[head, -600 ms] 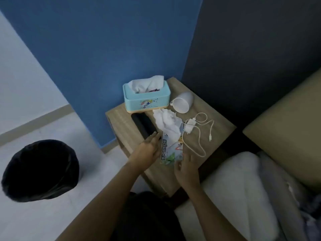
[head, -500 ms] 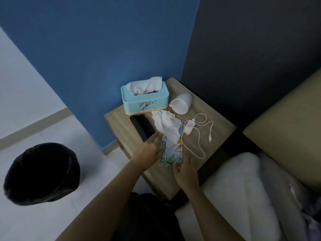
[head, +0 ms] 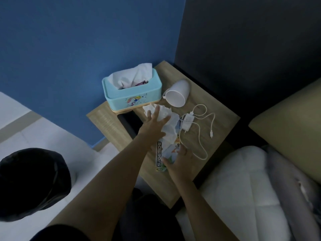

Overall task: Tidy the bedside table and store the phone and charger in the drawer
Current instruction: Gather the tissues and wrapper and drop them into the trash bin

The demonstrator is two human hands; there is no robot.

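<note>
On the bedside table (head: 224, 117) my left hand (head: 152, 126) lies spread, fingers apart, flat over the crumpled tissue (head: 169, 121); the palm presses on it but nothing is clasped. My right hand (head: 180, 162) sits nearer me, fingers open and laid on the lower end of the scissors pack (head: 160, 156), which lies flat with its upper end tucked under the tissue. I cannot tell whether the thumb has got under the pack's edge.

From where I sit, the phone (head: 129, 121) is a dark slab lying flat just left of my left wrist, partly covered by that arm, its far end close to the tissue box (head: 132, 94). The charger (head: 186, 121) lies just right of the tissue, its plug body touching or nearly touching the paper; its white cable (head: 199, 143) loops out across the wood toward the right edge and curls back near my right hand. Neither the phone nor the charger is in a hand.

Behind the charger a white cup (head: 177, 93) lies on its side, mouth toward me, just beside the box. Down on the floor to the left stands a black bin (head: 33, 181), well apart from the table. White bedding (head: 243, 185) is at the right.
</note>
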